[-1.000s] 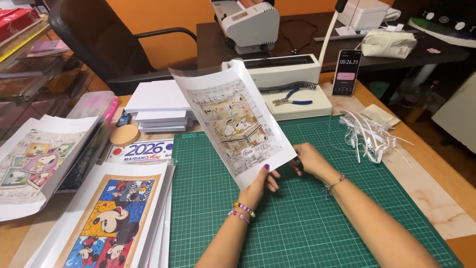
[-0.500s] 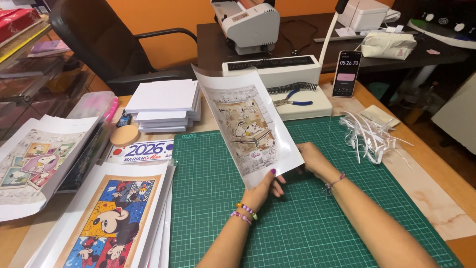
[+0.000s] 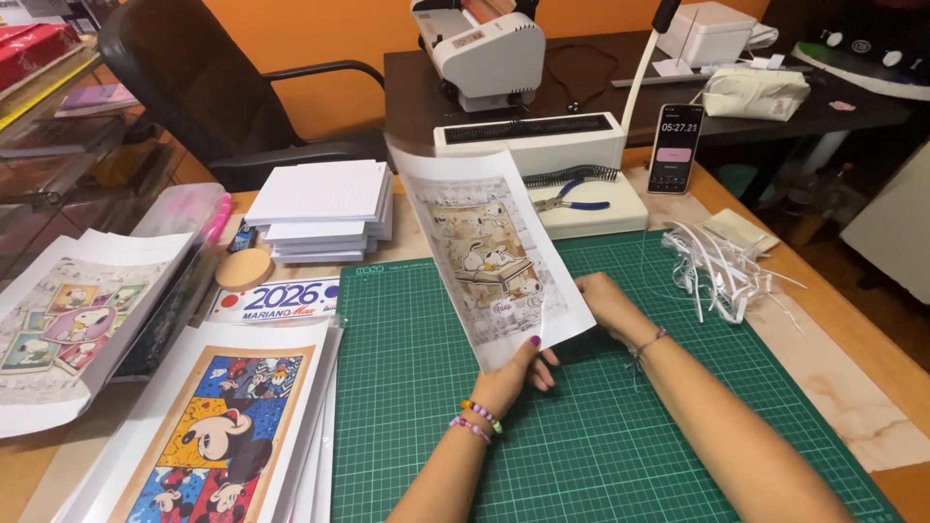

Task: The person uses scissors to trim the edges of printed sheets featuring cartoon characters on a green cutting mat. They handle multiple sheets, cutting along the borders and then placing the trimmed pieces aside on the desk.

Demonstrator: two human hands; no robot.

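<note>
Centrally, a white-bordered printed paper sheet (image 3: 489, 257) with a beige cartoon illustration of white dogs was held tilted up above a green gridded cutting mat (image 3: 581, 426), its top edge toward the white comb binding machine (image 3: 542, 145) and its lower edge nearest the person. The sheet curved slightly along its length.

Left hand (image 3: 511, 373): fingers closed in a pinch on the sheet's lower corner, thumb on the printed face, remaining fingers behind the paper. Beaded bracelets sat at that wrist.

Right hand (image 3: 608, 302): lay at the sheet's lower right edge, partly hidden behind the paper; fingers curled toward the edge and touching it, but whether they gripped it could not be told.

Sheet position: lower edge between the two hands, the rest rising up and away from them, clear of the mat.

Surroundings: stack of white paper blocks (image 3: 325, 208) left of the sheet; blue-handled pliers (image 3: 573, 201) on the machine base; pile of white paper strips (image 3: 717, 266) to the right; colourful cartoon prints (image 3: 218, 436) at lower left.
</note>
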